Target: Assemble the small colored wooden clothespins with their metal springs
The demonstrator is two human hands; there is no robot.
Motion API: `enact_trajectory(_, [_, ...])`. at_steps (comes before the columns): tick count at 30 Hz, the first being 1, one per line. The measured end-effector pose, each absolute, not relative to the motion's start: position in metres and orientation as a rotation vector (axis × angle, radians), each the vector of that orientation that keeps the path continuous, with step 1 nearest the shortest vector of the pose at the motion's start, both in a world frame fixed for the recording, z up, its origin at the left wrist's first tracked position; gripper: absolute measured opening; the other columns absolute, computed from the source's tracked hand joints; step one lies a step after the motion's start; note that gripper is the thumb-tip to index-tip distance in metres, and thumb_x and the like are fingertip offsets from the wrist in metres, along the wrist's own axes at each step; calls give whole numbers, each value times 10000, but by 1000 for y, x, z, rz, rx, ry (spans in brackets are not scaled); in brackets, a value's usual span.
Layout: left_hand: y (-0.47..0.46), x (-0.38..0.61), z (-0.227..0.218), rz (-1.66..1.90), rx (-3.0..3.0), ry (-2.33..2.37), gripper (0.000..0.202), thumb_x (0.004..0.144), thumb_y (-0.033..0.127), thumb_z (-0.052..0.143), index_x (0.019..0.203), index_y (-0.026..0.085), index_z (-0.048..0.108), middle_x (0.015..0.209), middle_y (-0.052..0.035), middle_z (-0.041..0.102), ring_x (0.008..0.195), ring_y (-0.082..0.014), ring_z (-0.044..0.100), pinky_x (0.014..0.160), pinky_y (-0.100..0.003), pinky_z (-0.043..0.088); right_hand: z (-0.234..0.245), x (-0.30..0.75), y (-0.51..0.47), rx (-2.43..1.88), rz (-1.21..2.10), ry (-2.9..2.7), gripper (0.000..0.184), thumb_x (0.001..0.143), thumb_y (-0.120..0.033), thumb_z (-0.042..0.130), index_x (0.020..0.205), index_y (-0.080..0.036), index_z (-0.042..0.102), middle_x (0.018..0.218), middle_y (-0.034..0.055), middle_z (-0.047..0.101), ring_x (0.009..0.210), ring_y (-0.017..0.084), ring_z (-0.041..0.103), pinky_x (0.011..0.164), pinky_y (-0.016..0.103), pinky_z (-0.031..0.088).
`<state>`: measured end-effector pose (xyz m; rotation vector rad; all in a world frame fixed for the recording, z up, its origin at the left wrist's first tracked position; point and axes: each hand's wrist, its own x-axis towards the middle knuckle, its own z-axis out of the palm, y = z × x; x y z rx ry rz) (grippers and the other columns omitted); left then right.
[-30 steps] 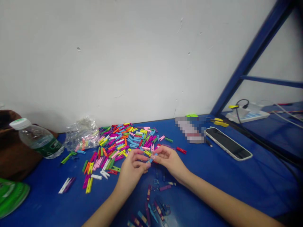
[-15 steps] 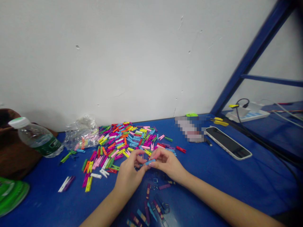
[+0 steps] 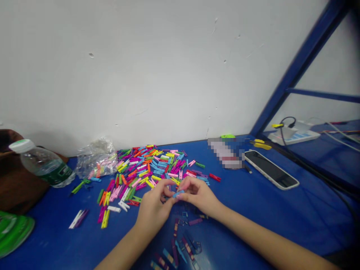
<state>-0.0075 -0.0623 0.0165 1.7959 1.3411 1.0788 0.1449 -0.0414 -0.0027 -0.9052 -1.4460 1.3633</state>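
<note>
My left hand (image 3: 154,207) and my right hand (image 3: 199,195) meet over the blue table (image 3: 253,210), fingers pinched together on one small blue clothespin (image 3: 177,194). Just behind the hands lies a big heap of coloured clothespins (image 3: 149,167) in pink, green, yellow, orange and blue. Loose clothespin halves and small metal springs (image 3: 182,240) lie scattered on the table below my hands, between my forearms.
A clear plastic bag (image 3: 97,157) with pins sits left of the heap, a water bottle (image 3: 42,163) lies farther left. A white and purple pin (image 3: 78,219) lies apart. A phone (image 3: 271,169), pliers (image 3: 261,144) and a power strip (image 3: 292,135) sit right, by a blue frame post (image 3: 295,71).
Both hands have dropped slightly toward me with the blue clothespin, which now lies flatter between the fingertips. Nothing else on the table has moved.
</note>
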Motion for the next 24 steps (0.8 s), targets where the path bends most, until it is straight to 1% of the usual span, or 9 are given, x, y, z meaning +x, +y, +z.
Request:
enact_trajectory(3, [-57,-7,17,1072,1607,1277,257,624,213,643,866,200,556,611,38,540,556,-108,543,503,-181,403,-1,145,-40,-898,1366,-1385,310,541,-348,709,629,-174,467,597,-38,504,552,100,488,505,217,382])
enact_trajectory(6, [-51,-6,17,1063,1279,1171,376,519,190,724,835,168,520,609,39,557,543,-106,560,487,-183,431,1,145,-39,-901,1421,-1286,348,524,-374,711,626,-173,446,574,-51,490,503,85,480,487,212,390])
enact_trajectory(8, [-49,-5,16,1042,1049,1099,452,486,191,749,860,163,497,641,26,588,524,-106,571,463,-188,451,2,145,-40,-908,1445,-1242,360,542,-397,695,637,-178,425,553,-56,491,482,86,485,484,219,402])
enact_trajectory(11, [-50,-5,16,1033,785,1032,460,530,205,738,914,166,489,707,-1,619,570,-118,607,460,-184,481,2,146,-42,-911,1378,-1294,346,572,-398,678,652,-184,419,562,-49,499,502,97,500,502,228,413])
enact_trajectory(14, [-51,-5,18,1058,660,1011,396,582,192,714,915,161,502,723,-6,632,578,-100,615,487,-172,501,3,148,-47,-928,1170,-1533,275,618,-372,657,671,-183,464,614,-23,522,553,110,502,529,234,407])
enact_trajectory(17, [-50,-6,21,1073,640,982,362,607,200,699,916,160,514,719,-1,634,557,-90,613,472,-164,505,7,151,-52,-890,962,-1817,222,721,-390,559,693,-173,521,674,14,559,620,131,517,573,247,401])
enact_trajectory(19, [-49,-8,22,1066,669,979,382,588,205,711,918,160,524,721,-1,638,532,-84,608,448,-155,501,10,154,-54,-873,892,-1910,299,798,-422,433,700,-164,548,686,30,570,646,141,523,595,253,393])
enact_trajectory(21, [-48,-9,23,1054,724,994,416,554,212,730,917,154,535,708,-1,642,512,-82,603,423,-142,491,13,155,-53,-894,898,-1919,407,847,-433,311,682,-157,559,663,32,574,631,138,527,592,248,387])
enact_trajectory(24, [-47,-11,23,1056,801,1007,458,513,224,751,913,141,544,664,1,644,507,-83,599,396,-121,471,15,156,-51,-937,1047,-1907,452,855,-438,281,629,-152,548,575,12,555,562,120,518,559,228,382])
